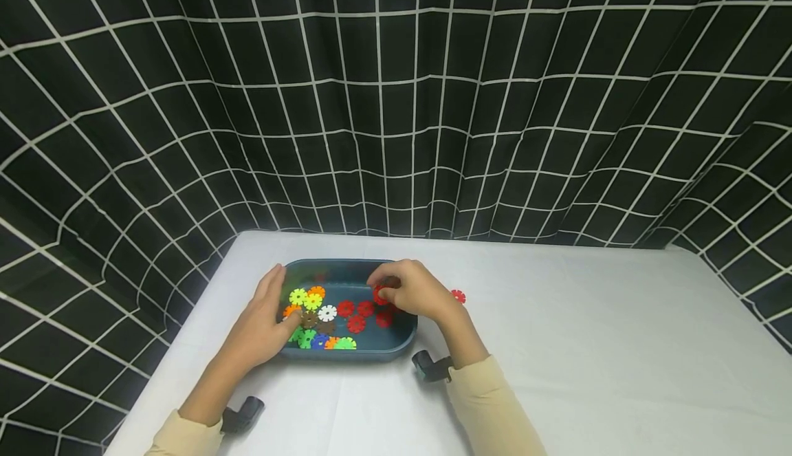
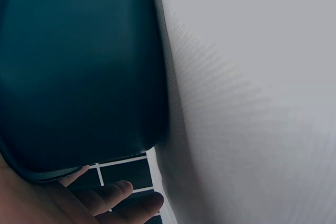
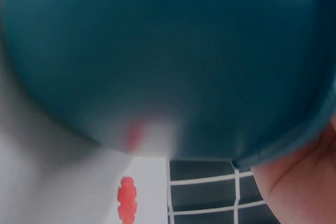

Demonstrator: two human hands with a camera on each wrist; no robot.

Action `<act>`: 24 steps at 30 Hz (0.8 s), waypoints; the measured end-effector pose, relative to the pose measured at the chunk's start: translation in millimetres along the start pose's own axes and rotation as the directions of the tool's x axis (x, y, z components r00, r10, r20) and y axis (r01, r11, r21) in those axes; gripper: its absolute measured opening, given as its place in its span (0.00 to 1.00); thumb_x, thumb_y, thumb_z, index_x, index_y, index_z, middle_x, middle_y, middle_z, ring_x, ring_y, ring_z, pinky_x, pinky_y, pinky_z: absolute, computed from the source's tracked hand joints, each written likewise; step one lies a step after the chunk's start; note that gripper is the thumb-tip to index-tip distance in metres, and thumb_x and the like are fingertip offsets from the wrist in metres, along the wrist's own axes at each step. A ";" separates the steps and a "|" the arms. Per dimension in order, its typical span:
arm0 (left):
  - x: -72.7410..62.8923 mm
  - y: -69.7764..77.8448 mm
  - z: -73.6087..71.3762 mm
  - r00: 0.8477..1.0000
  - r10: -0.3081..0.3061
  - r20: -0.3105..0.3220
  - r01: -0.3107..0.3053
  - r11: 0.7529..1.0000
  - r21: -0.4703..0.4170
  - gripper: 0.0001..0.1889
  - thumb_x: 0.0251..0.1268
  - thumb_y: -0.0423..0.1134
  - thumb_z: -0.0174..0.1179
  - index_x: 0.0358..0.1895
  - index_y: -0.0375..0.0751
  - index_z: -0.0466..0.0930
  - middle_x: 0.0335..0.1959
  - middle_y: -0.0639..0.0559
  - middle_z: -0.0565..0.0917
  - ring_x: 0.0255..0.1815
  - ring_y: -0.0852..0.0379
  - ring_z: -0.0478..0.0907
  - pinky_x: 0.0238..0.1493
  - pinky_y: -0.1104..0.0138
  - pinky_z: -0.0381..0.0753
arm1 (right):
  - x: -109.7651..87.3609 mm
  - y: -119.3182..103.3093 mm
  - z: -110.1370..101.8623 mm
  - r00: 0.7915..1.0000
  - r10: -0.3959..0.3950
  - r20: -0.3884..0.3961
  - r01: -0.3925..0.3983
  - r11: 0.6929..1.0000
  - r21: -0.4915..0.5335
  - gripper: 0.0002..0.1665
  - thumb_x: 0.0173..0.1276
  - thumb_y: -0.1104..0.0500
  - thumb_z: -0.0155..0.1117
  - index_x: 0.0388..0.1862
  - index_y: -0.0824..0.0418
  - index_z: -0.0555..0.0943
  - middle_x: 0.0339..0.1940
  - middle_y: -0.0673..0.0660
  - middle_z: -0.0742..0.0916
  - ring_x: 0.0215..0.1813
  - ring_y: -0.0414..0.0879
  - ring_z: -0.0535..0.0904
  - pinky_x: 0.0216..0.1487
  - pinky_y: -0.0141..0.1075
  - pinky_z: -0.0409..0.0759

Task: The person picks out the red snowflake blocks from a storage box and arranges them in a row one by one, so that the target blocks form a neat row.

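A blue-green plastic tray (image 1: pixel 377 354) stands on the table, holding notched snowflake discs in several colours. My left hand (image 1: pixel 262 325) rests over its left end, the thumb inside near a brown disc (image 1: pixel 309 319). The fingers (image 2: pixel 131 213) of that hand extend loosely past the tray's outer wall (image 2: pixel 84 77) in the left wrist view. At the tray's right end, my right hand (image 1: pixel 417 292) reaches over the rim and pinches a red snowflake disc (image 1: pixel 379 296) between thumb and fingers. Below it lie several other red discs (image 1: pixel 356 323). The tray wall hides those fingertips in the right wrist view.
A red disc (image 1: pixel 458 296) lies on the white tablecloth (image 1: pixel 588 332) just right of the tray. Yellow discs (image 1: pixel 313 301), a white disc (image 1: pixel 327 313) and green discs (image 1: pixel 306 338) sit in the tray's left half. A black gridded curtain (image 1: pixel 402 112) hangs behind the table.
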State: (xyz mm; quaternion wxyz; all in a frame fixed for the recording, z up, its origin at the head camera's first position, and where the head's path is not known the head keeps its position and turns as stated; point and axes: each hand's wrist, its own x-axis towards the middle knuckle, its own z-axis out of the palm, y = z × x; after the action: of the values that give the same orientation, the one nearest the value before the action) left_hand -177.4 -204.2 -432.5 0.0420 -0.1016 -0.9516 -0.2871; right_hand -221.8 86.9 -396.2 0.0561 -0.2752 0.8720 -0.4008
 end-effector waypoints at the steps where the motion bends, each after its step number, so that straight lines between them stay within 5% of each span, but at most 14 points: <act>1: -0.1 0.1 0.1 1.000 -0.001 0.001 0.001 1.000 0.000 0.44 0.65 0.40 0.58 0.79 0.31 0.46 0.80 0.37 0.48 0.76 0.31 0.54 0.66 0.33 0.60 | -0.6 1.3 -1.6 1.000 0.004 -0.011 -0.004 1.000 0.015 0.15 0.63 0.74 0.66 0.47 0.65 0.87 0.36 0.52 0.88 0.34 0.43 0.82 0.38 0.33 0.83; 7: -0.3 1.0 -0.4 1.000 -0.002 0.001 0.002 1.000 0.004 0.44 0.65 0.40 0.59 0.79 0.31 0.46 0.80 0.36 0.48 0.76 0.31 0.54 0.66 0.33 0.59 | -4.5 6.8 -12.8 0.988 0.090 -0.129 -0.074 0.990 0.123 0.15 0.60 0.75 0.69 0.45 0.66 0.86 0.33 0.54 0.85 0.32 0.44 0.83 0.34 0.35 0.85; 14: -0.6 -0.3 -0.5 1.000 0.001 0.004 -0.001 1.000 0.004 0.44 0.65 0.40 0.59 0.79 0.30 0.46 0.80 0.36 0.48 0.76 0.30 0.54 0.66 0.33 0.59 | -11.6 14.7 -30.2 0.943 0.255 -0.216 -0.211 0.956 0.205 0.10 0.60 0.71 0.71 0.41 0.65 0.85 0.28 0.54 0.84 0.29 0.50 0.86 0.35 0.40 0.85; 24: -0.3 0.5 -0.8 1.000 0.013 0.003 -0.013 1.000 0.005 0.44 0.66 0.40 0.59 0.79 0.30 0.45 0.80 0.35 0.48 0.75 0.29 0.54 0.66 0.33 0.59 | -29.0 40.2 -55.7 0.857 0.429 -0.286 -0.412 0.903 0.122 0.05 0.62 0.67 0.72 0.36 0.64 0.85 0.26 0.55 0.86 0.29 0.52 0.83 0.32 0.38 0.82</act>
State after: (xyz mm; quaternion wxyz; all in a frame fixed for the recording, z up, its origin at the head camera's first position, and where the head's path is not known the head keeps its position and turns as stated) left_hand -177.0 -204.3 -431.6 0.0426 -0.1082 -0.9517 -0.2841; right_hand -232.6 160.4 -391.6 0.0143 -0.0110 0.8974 -0.4408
